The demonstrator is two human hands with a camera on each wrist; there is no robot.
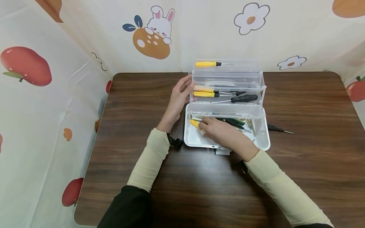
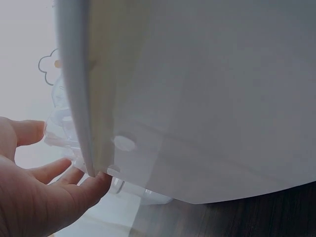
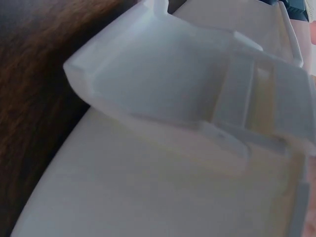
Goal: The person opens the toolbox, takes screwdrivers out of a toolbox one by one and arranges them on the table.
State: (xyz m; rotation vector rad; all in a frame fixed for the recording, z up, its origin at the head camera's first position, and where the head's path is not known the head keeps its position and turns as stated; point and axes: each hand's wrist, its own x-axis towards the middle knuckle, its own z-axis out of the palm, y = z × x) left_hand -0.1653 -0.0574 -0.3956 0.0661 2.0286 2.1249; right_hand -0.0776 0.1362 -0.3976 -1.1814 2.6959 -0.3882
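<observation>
A white toolbox (image 1: 199,144) stands opened on the table, its clear tiered trays (image 1: 228,109) raised at the back. My left hand (image 1: 180,95) holds the left end of these trays, thumb and fingers about the clear plastic in the left wrist view. Down in the white base, my right hand (image 1: 222,131) has its curled fingers on a yellow screwdriver (image 1: 194,123), whose far part they cover. Dark-handled pliers (image 1: 235,122) and several thin metal pieces (image 1: 251,125) lie beside that hand. The box's front latch (image 3: 153,84) fills much of the right wrist view.
Yellow screwdrivers (image 1: 203,94) and a black screwdriver (image 1: 244,98) lie in the middle tray; another yellow screwdriver (image 1: 206,64) is in the top tray. A dark screwdriver (image 1: 275,128) lies on the wooden table (image 1: 308,158) right of the box. A patterned curtain (image 1: 205,31) hangs behind.
</observation>
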